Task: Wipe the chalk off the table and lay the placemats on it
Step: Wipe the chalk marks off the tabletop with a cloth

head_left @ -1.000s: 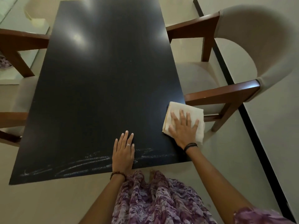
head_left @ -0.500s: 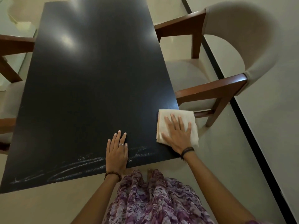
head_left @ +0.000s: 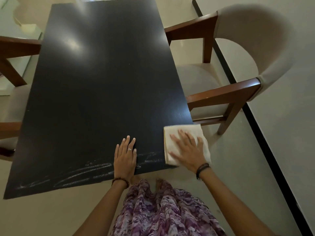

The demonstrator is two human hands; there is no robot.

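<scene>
While the right hand [head_left: 186,151] presses flat, fingers spread, on a folded cloth [head_left: 185,143] at the table's [head_left: 102,91] near right corner, the left hand [head_left: 125,157] rests palm down with straight fingers on the tabletop beside it. Chalk [head_left: 81,173] streaks run along the near edge, from the left corner to the cloth. Chairs [head_left: 238,68] stand at both sides.

Both arms reach forward, left hand [head_left: 125,159] and right hand [head_left: 186,151] flat, fingers [head_left: 182,134] spread.
</scene>
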